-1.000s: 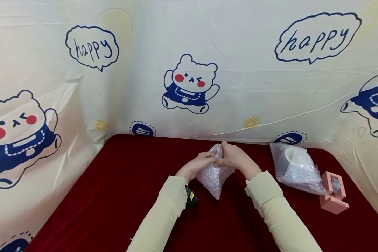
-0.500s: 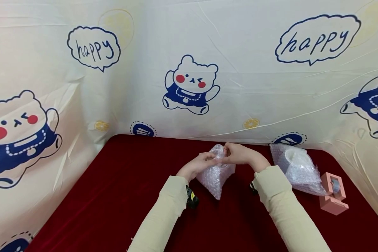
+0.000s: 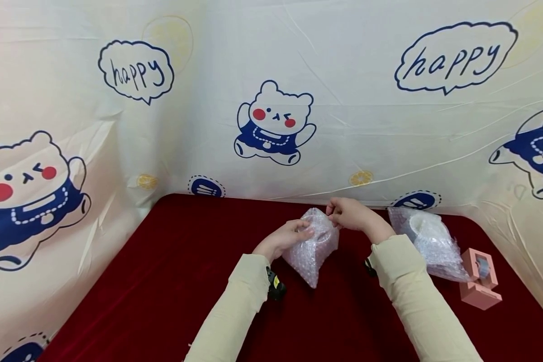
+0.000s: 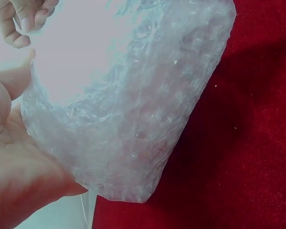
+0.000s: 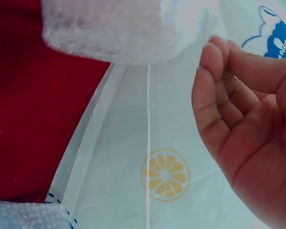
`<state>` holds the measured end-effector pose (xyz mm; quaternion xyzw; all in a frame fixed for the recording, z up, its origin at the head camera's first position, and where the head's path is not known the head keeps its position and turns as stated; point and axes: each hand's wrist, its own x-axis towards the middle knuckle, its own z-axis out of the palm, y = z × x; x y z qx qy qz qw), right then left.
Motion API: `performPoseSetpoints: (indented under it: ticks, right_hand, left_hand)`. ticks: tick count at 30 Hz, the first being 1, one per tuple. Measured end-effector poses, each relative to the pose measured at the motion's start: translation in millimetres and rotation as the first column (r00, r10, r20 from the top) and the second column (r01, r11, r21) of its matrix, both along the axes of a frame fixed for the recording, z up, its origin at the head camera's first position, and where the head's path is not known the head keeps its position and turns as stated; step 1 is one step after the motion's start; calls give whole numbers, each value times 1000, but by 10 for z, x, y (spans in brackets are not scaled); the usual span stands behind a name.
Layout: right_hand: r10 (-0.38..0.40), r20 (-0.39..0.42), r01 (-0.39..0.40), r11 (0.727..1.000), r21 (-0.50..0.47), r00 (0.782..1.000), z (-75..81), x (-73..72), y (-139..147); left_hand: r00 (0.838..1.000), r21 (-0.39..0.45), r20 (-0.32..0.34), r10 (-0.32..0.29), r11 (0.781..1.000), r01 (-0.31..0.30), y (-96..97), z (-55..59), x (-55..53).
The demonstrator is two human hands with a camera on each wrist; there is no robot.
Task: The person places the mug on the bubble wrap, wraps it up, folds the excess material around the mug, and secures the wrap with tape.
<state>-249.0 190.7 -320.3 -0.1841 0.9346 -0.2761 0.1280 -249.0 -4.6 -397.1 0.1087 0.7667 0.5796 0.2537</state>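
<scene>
A bundle in clear bubble wrap (image 3: 314,251) stands near the middle of the dark red table, its lower corner pointing toward me. What lies inside is hidden by glare and wrap. My left hand (image 3: 287,236) grips its left side, thumb over the front; in the left wrist view the palm (image 4: 28,176) lies along the wrap's edge. At the upper right edge, my right hand (image 3: 350,213) has thumb and fingertips drawn together. In the right wrist view those fingertips (image 5: 212,57) pinch at the thin, see-through edge of the bubble wrap (image 5: 109,33).
To the right lies another bubble-wrapped package (image 3: 427,241) with a white round thing inside. Touching its near corner is a pink tape dispenser (image 3: 479,276) with a roll of tape. A printed white cloth (image 3: 366,125) hangs behind the red table (image 3: 199,261).
My right hand has moved right, from over the bundle's top beside the left fingers to its upper right edge. The left hand stays on the bundle, its fingers slightly more spread.
</scene>
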Motion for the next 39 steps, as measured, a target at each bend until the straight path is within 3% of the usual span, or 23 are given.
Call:
performPoseSetpoints:
  ticks: [8,13,31,39]
  right_hand:
    - [-7,-129,23,992,128,992,-52,-40,-5]
    - [-22,-171,43,991,123,985,-119,-70,-21]
    - [-109,-160,127,986,108,981,-334,-68,-91]
    - [-190,-155,189,982,-21,970,-467,-31,-88]
  left_hand:
    - [1000,-16,-10,-16,1000,16,12,-17,-7]
    - [1000,-26,-12,-27,999,26,25,-39,-15]
    - [1000,19,-15,-27,999,28,19,-83,17]
    - [999,19,-31,-24,1000,24,-8,-69,14]
